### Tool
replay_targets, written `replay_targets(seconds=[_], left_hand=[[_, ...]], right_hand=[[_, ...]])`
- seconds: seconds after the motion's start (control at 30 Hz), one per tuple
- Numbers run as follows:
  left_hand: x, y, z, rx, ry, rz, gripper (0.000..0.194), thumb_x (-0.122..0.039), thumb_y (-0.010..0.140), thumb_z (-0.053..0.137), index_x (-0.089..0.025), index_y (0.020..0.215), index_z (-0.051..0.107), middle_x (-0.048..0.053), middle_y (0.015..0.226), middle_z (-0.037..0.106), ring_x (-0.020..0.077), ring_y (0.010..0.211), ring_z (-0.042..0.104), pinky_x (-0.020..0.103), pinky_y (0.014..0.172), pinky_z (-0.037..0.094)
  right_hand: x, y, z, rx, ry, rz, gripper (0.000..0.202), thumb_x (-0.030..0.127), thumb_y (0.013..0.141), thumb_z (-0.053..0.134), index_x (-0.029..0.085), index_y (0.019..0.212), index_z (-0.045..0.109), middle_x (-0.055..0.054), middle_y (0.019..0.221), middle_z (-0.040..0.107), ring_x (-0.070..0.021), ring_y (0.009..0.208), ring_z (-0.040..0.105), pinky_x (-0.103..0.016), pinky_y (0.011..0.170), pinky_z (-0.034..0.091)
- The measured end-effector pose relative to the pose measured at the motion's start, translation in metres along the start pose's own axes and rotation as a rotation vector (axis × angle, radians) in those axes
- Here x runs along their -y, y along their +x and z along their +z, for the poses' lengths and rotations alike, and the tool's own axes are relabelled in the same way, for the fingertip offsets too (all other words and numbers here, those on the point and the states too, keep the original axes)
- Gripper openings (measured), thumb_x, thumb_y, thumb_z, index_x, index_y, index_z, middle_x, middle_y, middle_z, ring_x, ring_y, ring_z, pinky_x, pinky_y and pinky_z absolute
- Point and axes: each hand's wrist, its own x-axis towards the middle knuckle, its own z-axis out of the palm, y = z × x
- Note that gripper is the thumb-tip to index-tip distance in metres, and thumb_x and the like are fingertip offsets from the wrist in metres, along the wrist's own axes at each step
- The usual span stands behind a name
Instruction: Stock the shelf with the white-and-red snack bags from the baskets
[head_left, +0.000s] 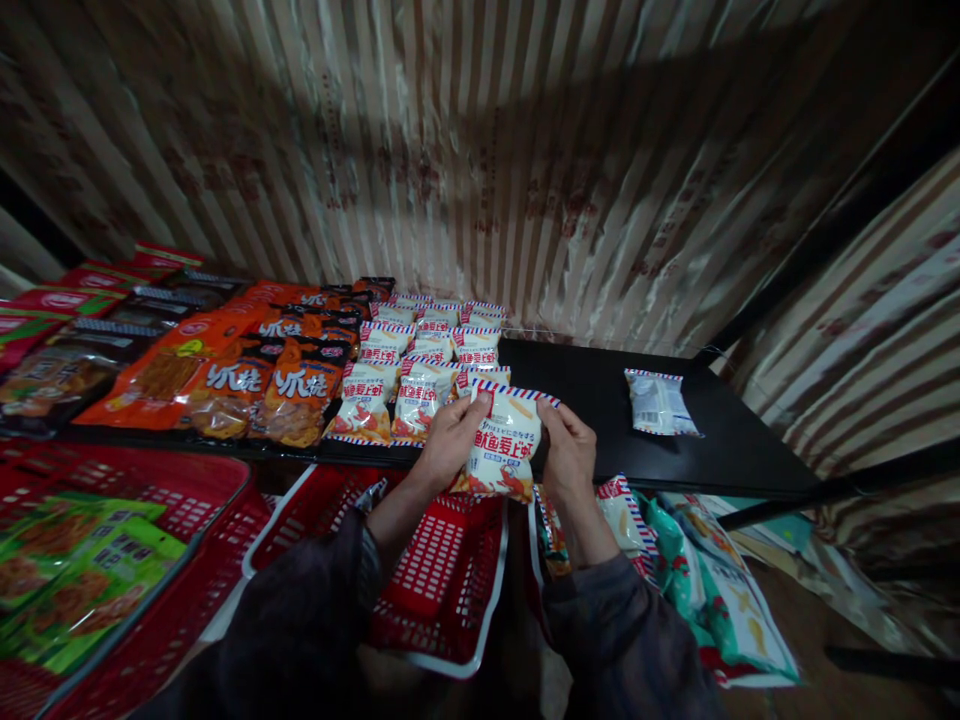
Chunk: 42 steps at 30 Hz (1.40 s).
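Observation:
Between both hands I hold a white snack bag [504,440] with a red-and-blue striped edge and red lettering, upright at the front edge of a black shelf [577,410]. My left hand [454,440] pinches its upper left side. The upper right corner is gripped by my right hand [568,445]. Just left of and behind it, rows of matching white snack bags [424,395] stand on the shelf. Another bag of similar size [660,403] lies apart on the right, with its silvery printed side showing.
Orange and dark snack packets [300,390] fill the shelf's left part. Below stand a red basket [442,580] with a white rim and another red basket [217,490] holding green packets [97,580]. Teal-and-white bags [720,590] lie low right. A striped curtain [480,160] hangs behind.

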Motion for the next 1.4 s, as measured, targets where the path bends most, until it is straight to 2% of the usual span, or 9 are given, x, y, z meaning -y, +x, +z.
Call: replay_targets(seconds=[0.3, 0.53, 0.63, 0.73, 0.8, 0.9, 1.0, 1.13, 1.4], left_hand=[[-0.003, -0.002, -0.005, -0.018, 0.000, -0.004, 0.045, -0.061, 0.073, 0.066, -0.017, 0.063, 0.062, -0.001, 0.056, 0.058, 0.0151, 0.057, 0.052, 0.026, 0.055, 0.038], [0.001, -0.005, -0.008, 0.166, -0.082, -0.018, 0.040, -0.057, 0.076, 0.066, -0.017, 0.079, 0.067, 0.002, 0.079, 0.068, 0.0181, 0.075, 0.060, 0.030, 0.076, 0.046], [0.007, -0.006, -0.010, 0.254, -0.085, -0.041, 0.037, -0.055, 0.077, 0.067, -0.019, 0.085, 0.067, 0.002, 0.085, 0.069, 0.0191, 0.081, 0.061, 0.030, 0.078, 0.047], [0.008, -0.008, -0.010, 0.251, -0.072, -0.051, 0.033, -0.052, 0.075, 0.070, -0.019, 0.082, 0.066, 0.001, 0.081, 0.067, 0.0192, 0.079, 0.061, 0.029, 0.074, 0.046], [0.005, -0.010, -0.008, 0.271, -0.089, -0.063, 0.032, -0.050, 0.073, 0.072, -0.020, 0.084, 0.067, 0.002, 0.081, 0.068, 0.0203, 0.079, 0.062, 0.031, 0.074, 0.047], [-0.002, -0.015, -0.003, 0.368, -0.141, -0.077, 0.035, -0.045, 0.073, 0.074, -0.020, 0.097, 0.069, 0.005, 0.091, 0.071, 0.0235, 0.086, 0.065, 0.035, 0.081, 0.047], [-0.005, -0.018, 0.000, 0.420, -0.149, -0.086, 0.039, -0.041, 0.072, 0.076, -0.019, 0.103, 0.068, 0.006, 0.098, 0.072, 0.0240, 0.091, 0.066, 0.035, 0.085, 0.047], [0.002, -0.017, 0.001, 0.409, -0.113, -0.072, 0.040, -0.041, 0.073, 0.076, -0.017, 0.104, 0.068, 0.007, 0.099, 0.072, 0.0241, 0.093, 0.065, 0.036, 0.086, 0.047], [0.013, -0.017, 0.008, 0.390, -0.151, -0.037, 0.041, -0.044, 0.075, 0.074, -0.017, 0.105, 0.068, 0.007, 0.098, 0.072, 0.0242, 0.091, 0.065, 0.036, 0.085, 0.048]], right_hand=[[-0.005, -0.001, 0.002, -0.016, -0.006, -0.023, 0.037, 0.047, 0.065, 0.077, 0.017, 0.056, 0.057, 0.007, 0.054, 0.047, -0.0084, 0.052, 0.038, -0.022, 0.049, 0.031], [-0.002, 0.000, 0.002, -0.089, -0.023, -0.053, 0.041, 0.047, 0.065, 0.076, 0.018, 0.053, 0.050, 0.008, 0.052, 0.038, -0.0071, 0.051, 0.032, -0.021, 0.047, 0.027], [0.000, 0.001, 0.000, -0.124, -0.059, -0.061, 0.040, 0.049, 0.065, 0.074, 0.018, 0.055, 0.051, 0.008, 0.053, 0.038, -0.0071, 0.051, 0.032, -0.021, 0.046, 0.027], [0.001, 0.005, -0.003, -0.141, -0.063, -0.064, 0.040, 0.049, 0.065, 0.074, 0.019, 0.055, 0.050, 0.008, 0.052, 0.037, -0.0069, 0.049, 0.031, -0.021, 0.045, 0.027], [0.001, 0.007, -0.006, -0.144, -0.056, -0.063, 0.040, 0.049, 0.066, 0.073, 0.019, 0.055, 0.050, 0.008, 0.051, 0.038, -0.0070, 0.049, 0.032, -0.021, 0.045, 0.028], [0.001, 0.009, -0.008, -0.174, -0.071, -0.062, 0.040, 0.051, 0.066, 0.072, 0.019, 0.055, 0.051, 0.008, 0.051, 0.040, -0.0075, 0.048, 0.035, -0.021, 0.045, 0.030], [0.004, 0.010, -0.007, -0.228, -0.046, -0.051, 0.040, 0.053, 0.062, 0.075, 0.018, 0.056, 0.056, 0.008, 0.051, 0.044, -0.0080, 0.049, 0.037, -0.022, 0.046, 0.032], [0.010, 0.009, -0.006, -0.265, 0.001, -0.029, 0.041, 0.053, 0.056, 0.079, 0.017, 0.057, 0.059, 0.007, 0.052, 0.047, -0.0078, 0.050, 0.038, -0.022, 0.046, 0.033], [0.008, 0.015, -0.015, -0.273, 0.024, -0.067, 0.039, 0.048, 0.062, 0.078, 0.018, 0.055, 0.054, 0.009, 0.048, 0.043, -0.0073, 0.047, 0.036, -0.022, 0.046, 0.032]])
